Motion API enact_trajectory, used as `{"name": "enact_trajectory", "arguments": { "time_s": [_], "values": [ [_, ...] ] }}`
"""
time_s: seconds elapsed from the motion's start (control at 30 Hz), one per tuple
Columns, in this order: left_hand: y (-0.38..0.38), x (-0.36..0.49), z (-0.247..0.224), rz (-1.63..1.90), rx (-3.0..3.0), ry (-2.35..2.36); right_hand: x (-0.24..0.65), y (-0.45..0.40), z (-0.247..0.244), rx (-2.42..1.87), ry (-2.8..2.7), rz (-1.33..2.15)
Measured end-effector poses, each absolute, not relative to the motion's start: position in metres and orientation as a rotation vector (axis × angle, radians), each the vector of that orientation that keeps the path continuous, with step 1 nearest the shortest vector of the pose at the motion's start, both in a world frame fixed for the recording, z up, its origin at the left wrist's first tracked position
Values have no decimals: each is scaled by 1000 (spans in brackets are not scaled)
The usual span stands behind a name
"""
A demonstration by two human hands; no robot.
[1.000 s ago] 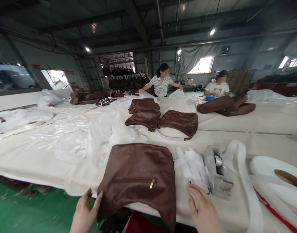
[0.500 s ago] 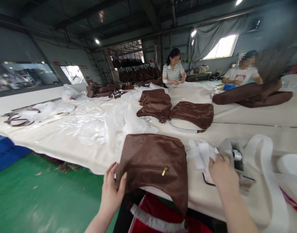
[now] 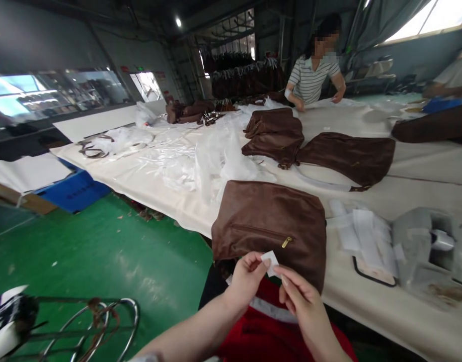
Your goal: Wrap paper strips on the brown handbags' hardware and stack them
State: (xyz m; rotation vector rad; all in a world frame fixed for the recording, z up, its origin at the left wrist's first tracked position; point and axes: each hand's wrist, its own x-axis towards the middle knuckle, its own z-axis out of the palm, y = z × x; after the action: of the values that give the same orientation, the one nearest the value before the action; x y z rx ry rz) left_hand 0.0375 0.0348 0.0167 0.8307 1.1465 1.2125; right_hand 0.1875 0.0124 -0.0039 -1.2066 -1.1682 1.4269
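Observation:
A small white piece (image 3: 270, 262) is pinched between both of my hands, in front of the brown leather bag's lower edge. My left hand (image 3: 249, 276) grips its left side between thumb and fingers. On its right side, my right hand (image 3: 297, 294) holds it by the fingertips. The brown bag (image 3: 268, 216) lies at the table's near edge, with a zipper and a gold-coloured pull (image 3: 287, 242) facing up. White strips (image 3: 367, 236) lie to the right of the bag, beside a grey dispenser (image 3: 423, 246).
More brown bags (image 3: 348, 156) lie farther back on the cream-covered table (image 3: 367, 301). Clear plastic wrapping (image 3: 219, 161) is heaped behind the near bag. A person in a striped shirt (image 3: 316, 80) works across the table. A metal rack (image 3: 91, 327) stands at the lower left.
My right hand has left the white strips and come in front of the bag. My left hand has let go of the bag's edge, and both now hold the small white piece. The view has swung left.

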Motion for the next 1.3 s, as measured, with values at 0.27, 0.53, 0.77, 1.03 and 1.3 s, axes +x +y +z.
{"name": "enact_trajectory", "arguments": {
  "time_s": [0.27,0.53,0.77,1.03,1.3],
  "values": [
    [103,20,16,901,1249,1165,192,86,23,-2003,-1941,465],
    [128,3,0,585,1146,1010,178,94,1,-2113,-2168,166],
    [125,7,1,555,1152,1085,173,95,-4,-1815,-2249,159],
    [117,20,-2,594,1177,1257,184,86,-17,-1502,-1882,85],
    [115,34,1,689,1187,1337,176,73,-18,-1536,-1951,113]
  ]
}}
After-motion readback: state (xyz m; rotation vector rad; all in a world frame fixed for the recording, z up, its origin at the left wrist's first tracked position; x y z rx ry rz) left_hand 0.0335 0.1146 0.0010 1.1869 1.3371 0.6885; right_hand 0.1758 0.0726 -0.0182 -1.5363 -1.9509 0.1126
